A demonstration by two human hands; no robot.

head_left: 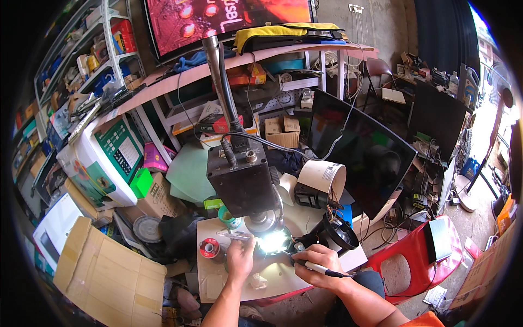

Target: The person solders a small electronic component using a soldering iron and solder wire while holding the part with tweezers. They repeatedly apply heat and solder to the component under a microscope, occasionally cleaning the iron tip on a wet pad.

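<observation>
My left hand [240,260] is closed around slim silver tweezers [233,235], left of a bright ring light. My right hand [320,265] grips a white-and-black soldering iron [322,270] like a pen, its black cord trailing right. Both hands meet near the lit spot [273,243] beneath a black microscope head [239,177] on a metal arm. Glare hides the workpiece and both tool tips. Beside my left hand stands a red spool of solder wire [209,248], with a teal tub [227,217] behind it. They rest on a pale work board [210,289].
A round black housing [339,231] with wires stands right of the light. A large dark screen [362,152] leans behind it. An open cardboard box [109,272] is at the lower left, a red plastic chair [403,289] at the right. Shelves [81,49] line the far left.
</observation>
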